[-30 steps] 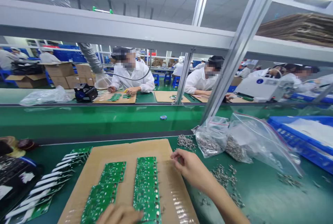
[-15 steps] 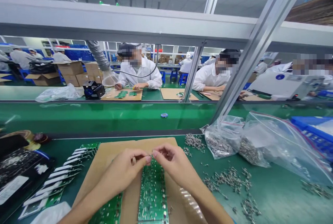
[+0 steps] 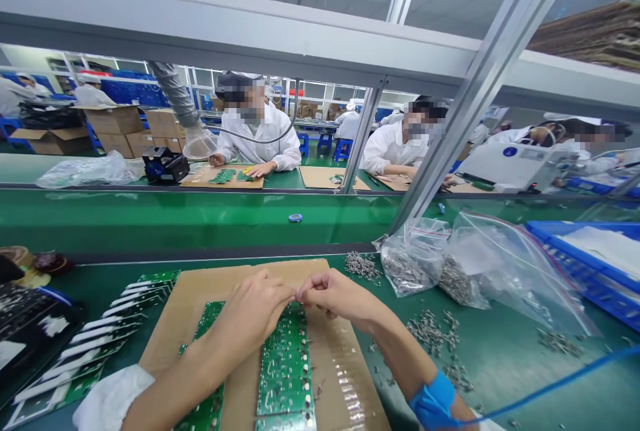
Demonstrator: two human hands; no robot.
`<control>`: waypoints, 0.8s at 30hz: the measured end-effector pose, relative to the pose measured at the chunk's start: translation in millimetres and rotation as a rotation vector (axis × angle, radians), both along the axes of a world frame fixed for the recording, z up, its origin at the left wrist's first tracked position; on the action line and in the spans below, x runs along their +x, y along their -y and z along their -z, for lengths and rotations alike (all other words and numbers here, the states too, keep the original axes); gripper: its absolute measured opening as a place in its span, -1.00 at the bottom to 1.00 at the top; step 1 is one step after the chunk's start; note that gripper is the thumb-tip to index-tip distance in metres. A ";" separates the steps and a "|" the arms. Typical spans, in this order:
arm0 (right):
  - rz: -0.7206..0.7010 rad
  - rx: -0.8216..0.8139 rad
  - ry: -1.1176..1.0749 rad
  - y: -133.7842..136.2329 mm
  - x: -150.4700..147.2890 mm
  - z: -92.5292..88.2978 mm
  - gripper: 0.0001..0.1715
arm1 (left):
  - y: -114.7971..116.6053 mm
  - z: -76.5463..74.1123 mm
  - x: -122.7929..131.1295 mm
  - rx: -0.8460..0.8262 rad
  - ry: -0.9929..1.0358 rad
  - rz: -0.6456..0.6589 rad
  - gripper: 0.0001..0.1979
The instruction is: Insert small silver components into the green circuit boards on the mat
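Seen from the head camera, the left hand (image 3: 250,311) and right hand (image 3: 337,296) meet above a green circuit board (image 3: 286,357) lying on a cardboard sheet (image 3: 183,297). The fingers of both hands are curled, with the fingertips (image 3: 286,293) bunched and almost touching; whether they pinch something is too small to tell. A second board (image 3: 207,324) lies just beside the first, partly under the left hand and forearm, so a careless shift of that arm could rub or knock its components. Anything tiny held between the fingers could slip and lodge among the parts on the board. Loose metal parts (image 3: 433,331) lie scattered on the green bench (image 3: 505,397) near the right forearm, beside two clear plastic bags (image 3: 515,271). A blue wrist strap (image 3: 434,399) trails a blue cord (image 3: 560,377) over the bench, and a snag on it could jerk the right hand or sweep those parts aside.
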State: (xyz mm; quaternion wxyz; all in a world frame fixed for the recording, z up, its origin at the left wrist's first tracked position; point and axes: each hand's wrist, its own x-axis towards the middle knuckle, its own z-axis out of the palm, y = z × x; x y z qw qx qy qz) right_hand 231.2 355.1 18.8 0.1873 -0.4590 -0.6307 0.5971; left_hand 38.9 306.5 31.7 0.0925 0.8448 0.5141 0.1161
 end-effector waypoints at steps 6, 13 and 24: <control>-0.004 0.073 0.116 -10.8 -1.3 4.4 -0.86 | -2.4 0.5 -0.1 -0.014 -0.096 -0.017 -0.67; 0.031 0.146 0.363 -30.8 -1.3 25.8 -0.76 | -0.3 -2.5 -8.3 -0.127 -0.311 -0.006 -0.51; -0.033 0.178 0.552 -40.1 -9.7 34.4 -0.76 | 1.1 8.8 -6.8 -0.160 -0.393 0.001 -0.54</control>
